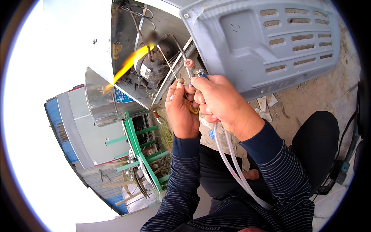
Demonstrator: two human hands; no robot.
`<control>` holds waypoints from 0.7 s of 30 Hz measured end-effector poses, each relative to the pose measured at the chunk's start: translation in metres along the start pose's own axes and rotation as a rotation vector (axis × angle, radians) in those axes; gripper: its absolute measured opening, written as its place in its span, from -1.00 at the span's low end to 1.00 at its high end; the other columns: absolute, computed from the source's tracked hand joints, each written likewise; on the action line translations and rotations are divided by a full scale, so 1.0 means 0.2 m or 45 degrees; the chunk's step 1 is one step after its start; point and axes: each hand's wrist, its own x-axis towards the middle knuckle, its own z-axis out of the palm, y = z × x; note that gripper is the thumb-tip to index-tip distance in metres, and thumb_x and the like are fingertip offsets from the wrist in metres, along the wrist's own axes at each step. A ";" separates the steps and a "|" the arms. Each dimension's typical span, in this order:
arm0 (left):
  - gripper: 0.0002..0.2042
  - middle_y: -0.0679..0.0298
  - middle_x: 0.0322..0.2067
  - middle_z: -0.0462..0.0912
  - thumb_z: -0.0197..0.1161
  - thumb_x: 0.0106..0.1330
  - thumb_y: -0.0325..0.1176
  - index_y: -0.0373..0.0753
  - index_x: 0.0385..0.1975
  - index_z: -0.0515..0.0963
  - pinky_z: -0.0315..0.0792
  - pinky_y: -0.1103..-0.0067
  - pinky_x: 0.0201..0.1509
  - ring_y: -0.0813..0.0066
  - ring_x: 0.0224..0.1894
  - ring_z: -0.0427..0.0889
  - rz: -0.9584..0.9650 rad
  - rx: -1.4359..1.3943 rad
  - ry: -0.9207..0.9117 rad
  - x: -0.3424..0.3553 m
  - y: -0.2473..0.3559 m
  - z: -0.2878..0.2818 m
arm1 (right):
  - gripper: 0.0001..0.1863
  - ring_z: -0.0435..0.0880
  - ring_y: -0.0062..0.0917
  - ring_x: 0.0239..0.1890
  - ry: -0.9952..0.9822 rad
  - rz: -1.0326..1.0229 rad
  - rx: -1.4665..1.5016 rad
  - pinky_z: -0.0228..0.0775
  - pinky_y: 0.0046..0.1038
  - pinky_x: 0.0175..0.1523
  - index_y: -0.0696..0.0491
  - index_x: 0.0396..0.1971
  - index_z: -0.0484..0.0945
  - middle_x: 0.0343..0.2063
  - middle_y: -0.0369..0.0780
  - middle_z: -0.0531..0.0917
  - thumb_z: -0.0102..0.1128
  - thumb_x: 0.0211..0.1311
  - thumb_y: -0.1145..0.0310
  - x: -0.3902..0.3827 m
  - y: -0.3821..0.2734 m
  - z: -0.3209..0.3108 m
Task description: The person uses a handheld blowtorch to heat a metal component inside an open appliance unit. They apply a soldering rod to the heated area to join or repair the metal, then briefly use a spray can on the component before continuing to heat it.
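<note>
My right hand (224, 101) is closed round the handle of a gas torch (189, 64). The torch has a reddish valve knob, a curved metal neck and clear hoses (227, 154) trailing down to my lap. A long yellow-orange flame (129, 66) streams down-left across a dark, rounded compressor (157, 63) with thin pipes. My left hand (183, 110), close against the right, pinches a thin rod (168, 64) whose far end reaches the flame. Some small yellow-and-red thing (191, 107) shows at my left palm; its kind is unclear.
The compressor sits in an open metal housing (170, 86). A large grey slotted plastic panel (247, 42) leans at the right. White broken pieces (265, 108) lie on the dirt ground. Left stand a curved shiny metal sheet (101, 98) and a green metal frame (139, 150).
</note>
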 end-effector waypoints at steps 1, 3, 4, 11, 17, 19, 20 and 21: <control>-0.83 0.33 -0.42 0.65 0.13 0.59 -0.31 -0.25 0.00 0.50 0.34 0.72 -0.53 0.67 -0.49 0.46 0.007 0.000 0.002 0.00 0.00 0.00 | -0.71 0.23 -0.84 -0.71 -0.004 -0.002 0.002 0.02 -0.66 -0.65 0.08 -0.28 0.53 -0.59 -0.45 0.42 0.08 0.51 0.15 0.00 0.00 0.00; -0.83 0.32 -0.42 0.65 0.13 0.59 -0.31 -0.26 0.00 0.50 0.36 0.72 -0.51 0.67 -0.47 0.47 0.018 -0.002 0.013 0.01 0.00 0.01 | -0.71 0.23 -0.85 -0.71 0.008 -0.002 0.004 0.02 -0.66 -0.65 0.08 -0.28 0.53 -0.58 -0.45 0.43 0.08 0.51 0.14 0.00 0.00 0.00; -0.82 0.32 -0.42 0.65 0.13 0.60 -0.31 -0.26 0.00 0.50 0.36 0.71 -0.50 0.67 -0.46 0.47 0.023 -0.003 0.018 0.01 0.01 0.01 | -0.71 0.23 -0.85 -0.71 0.014 -0.003 0.005 0.02 -0.66 -0.65 0.08 -0.27 0.53 -0.58 -0.45 0.43 0.08 0.51 0.14 0.00 0.00 0.00; -0.82 0.30 -0.43 0.63 0.11 0.61 -0.32 -0.28 0.02 0.49 0.39 0.70 -0.46 0.66 -0.44 0.48 0.064 0.005 -0.003 0.04 0.01 0.01 | -0.70 0.25 -0.85 -0.71 0.019 -0.012 0.020 0.05 -0.67 -0.66 0.08 -0.26 0.53 -0.56 -0.44 0.44 0.09 0.52 0.13 0.00 0.01 0.01; -0.82 0.30 -0.42 0.63 0.11 0.61 -0.33 -0.29 0.03 0.48 0.37 0.70 -0.49 0.65 -0.46 0.51 0.073 -0.058 -0.046 0.07 0.02 -0.03 | -0.70 0.25 -0.85 -0.71 0.008 -0.023 0.054 0.05 -0.67 -0.66 0.06 -0.24 0.53 -0.56 -0.45 0.43 0.10 0.53 0.11 -0.01 0.01 0.02; -0.82 0.30 -0.42 0.63 0.11 0.61 -0.33 -0.28 0.03 0.48 0.36 0.70 -0.50 0.64 -0.47 0.51 0.082 -0.075 -0.059 0.07 0.01 -0.03 | -0.70 0.25 -0.85 -0.71 0.017 -0.041 0.048 0.05 -0.67 -0.66 0.06 -0.24 0.53 -0.56 -0.46 0.42 0.10 0.53 0.11 -0.01 0.02 0.02; -0.82 0.30 -0.42 0.63 0.11 0.61 -0.33 -0.29 0.03 0.47 0.35 0.71 -0.50 0.65 -0.47 0.51 0.079 -0.073 -0.047 0.07 0.01 -0.02 | -0.70 0.25 -0.85 -0.71 0.017 -0.034 0.040 0.05 -0.67 -0.66 0.06 -0.25 0.53 -0.56 -0.45 0.42 0.10 0.53 0.11 0.00 0.02 0.02; -0.82 0.30 -0.42 0.63 0.11 0.61 -0.33 -0.29 0.03 0.47 0.35 0.71 -0.50 0.65 -0.47 0.50 0.078 -0.071 -0.034 0.06 0.00 -0.01 | -0.71 0.24 -0.85 -0.71 0.016 -0.027 0.032 0.05 -0.67 -0.66 0.05 -0.25 0.53 -0.56 -0.45 0.42 0.10 0.53 0.11 0.00 0.02 0.01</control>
